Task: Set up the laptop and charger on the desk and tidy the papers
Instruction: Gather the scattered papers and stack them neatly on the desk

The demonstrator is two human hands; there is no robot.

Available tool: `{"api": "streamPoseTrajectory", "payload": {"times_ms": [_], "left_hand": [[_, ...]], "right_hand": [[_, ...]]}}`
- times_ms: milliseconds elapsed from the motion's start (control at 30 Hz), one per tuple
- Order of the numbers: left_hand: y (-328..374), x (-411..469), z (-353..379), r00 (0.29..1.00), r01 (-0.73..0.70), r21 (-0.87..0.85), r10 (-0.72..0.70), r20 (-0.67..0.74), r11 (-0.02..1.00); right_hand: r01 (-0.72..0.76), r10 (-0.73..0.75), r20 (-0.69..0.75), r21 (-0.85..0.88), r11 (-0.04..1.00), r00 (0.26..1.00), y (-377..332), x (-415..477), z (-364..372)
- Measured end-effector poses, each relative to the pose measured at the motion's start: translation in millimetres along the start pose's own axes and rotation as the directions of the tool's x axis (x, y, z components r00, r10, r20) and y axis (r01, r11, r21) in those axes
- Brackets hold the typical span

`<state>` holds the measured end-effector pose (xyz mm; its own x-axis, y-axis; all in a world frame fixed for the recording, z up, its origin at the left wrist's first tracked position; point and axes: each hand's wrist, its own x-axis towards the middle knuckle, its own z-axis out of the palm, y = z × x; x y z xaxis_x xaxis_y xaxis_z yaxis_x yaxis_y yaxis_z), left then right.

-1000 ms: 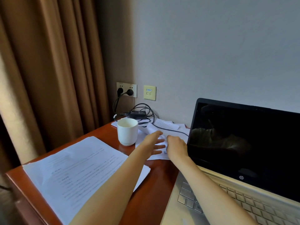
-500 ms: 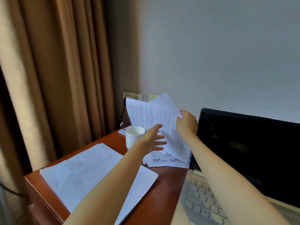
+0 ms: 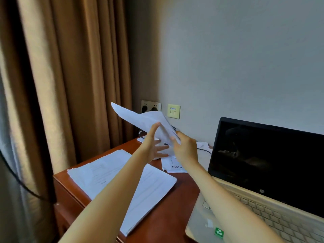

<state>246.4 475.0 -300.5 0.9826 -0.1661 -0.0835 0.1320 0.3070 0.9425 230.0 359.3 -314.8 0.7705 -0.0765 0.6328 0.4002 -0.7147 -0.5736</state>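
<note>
My right hand (image 3: 185,149) grips a few white sheets (image 3: 140,120) by their near corner and holds them tilted in the air above the back of the desk. My left hand (image 3: 154,146) is open with spread fingers, its fingertips touching the underside of those sheets. A large stack of printed papers (image 3: 112,174) lies on the left of the wooden desk (image 3: 168,216). More loose papers (image 3: 173,165) lie under my hands. The open laptop (image 3: 263,172) with a dark screen stands at the right. A charger cable (image 3: 204,149) runs toward it; the charger brick is hidden.
A wall socket (image 3: 151,106) with two black plugs and a cream data plate (image 3: 173,111) sit on the wall behind the desk. Brown curtains (image 3: 70,85) hang at the left. The white cup is mostly hidden behind my left hand.
My right hand lifted sheets off the pile behind the cup and has swung them up and leftward, now tilted flatter. My left hand rose from the desk to touch them.
</note>
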Motion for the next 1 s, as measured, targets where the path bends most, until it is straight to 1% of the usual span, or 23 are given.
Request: {"api": "streamPoseTrajectory", "payload": {"times_ms": [100,200,333,433,500,567,600,633,667,700,733,767,800,833,867,933,1000], "left_hand": [[-4,-15,-16,0.999,-0.046,-0.070,0.046,-0.006,0.996],[-9,-31,-31,0.995,-0.095,-0.065,0.092,-0.046,0.993],[-22,-48,-57,0.990,-0.106,-0.121,0.093,-0.108,0.987],[-34,-56,-77,0.979,-0.068,-0.177,0.031,-0.204,0.982],[-43,-60,-91,0.964,-0.020,-0.225,-0.041,-0.262,0.974],[-54,-62,-104,0.934,0.012,-0.251,-0.100,-0.342,0.968],[-59,-64,-109,0.912,0.018,-0.240,-0.115,-0.393,0.971],[-64,-65,-114,0.895,0.018,-0.236,-0.121,-0.430,0.972],[-67,-66,-117,0.890,0.008,-0.242,-0.118,-0.441,0.970],[-70,-66,-119,0.895,0.000,-0.247,-0.111,-0.432,0.969],[-70,-67,-119,0.898,-0.002,-0.247,-0.107,-0.427,0.969],[-70,-69,-118,0.897,-0.007,-0.240,-0.099,-0.430,0.971],[-69,-70,-116,0.897,-0.018,-0.235,-0.088,-0.433,0.972],[-69,-70,-116,0.895,-0.029,-0.229,-0.077,-0.440,0.973],[-69,-70,-115,0.893,-0.038,-0.225,-0.068,-0.445,0.974],[-68,-71,-113,0.895,-0.048,-0.215,-0.054,-0.443,0.975],[-69,-71,-114,0.900,-0.056,-0.220,-0.045,-0.433,0.974]], "right_hand": [[0.079,-0.078,0.071,-0.016,0.997,0.994,-7,-19,5],[0.171,-0.162,0.146,-0.051,0.984,0.976,-18,-38,10],[0.244,-0.223,0.261,-0.050,0.968,0.939,-28,-59,25],[0.267,-0.234,0.360,-0.043,0.963,0.903,-41,-76,35],[0.222,-0.209,0.442,0.023,0.975,0.872,-46,-85,41],[0.063,-0.137,0.581,0.146,0.987,0.803,-47,-93,46],[-0.035,-0.111,0.639,0.211,0.977,0.761,-46,-97,48],[-0.124,-0.081,0.669,0.253,0.960,0.739,-44,-99,50],[-0.193,-0.040,0.671,0.269,0.943,0.740,-41,-101,52],[-0.240,0.018,0.653,0.252,0.938,0.757,-36,-100,54],[-0.251,0.087,0.618,0.183,0.951,0.781,-29,-97,56],[-0.227,0.156,0.580,0.051,0.973,0.800,-22,-93,57],[-0.201,0.228,0.545,-0.110,0.973,0.807,-16,-89,56],[-0.203,0.303,0.495,-0.247,0.948,0.814,-10,-85,54],[-0.244,0.379,0.432,-0.335,0.910,0.818,-3,-81,50],[-0.392,0.520,0.305,-0.393,0.832,0.798,9,-76,40],[-0.526,0.612,0.231,-0.342,0.779,0.756,20,-71,31]]}}
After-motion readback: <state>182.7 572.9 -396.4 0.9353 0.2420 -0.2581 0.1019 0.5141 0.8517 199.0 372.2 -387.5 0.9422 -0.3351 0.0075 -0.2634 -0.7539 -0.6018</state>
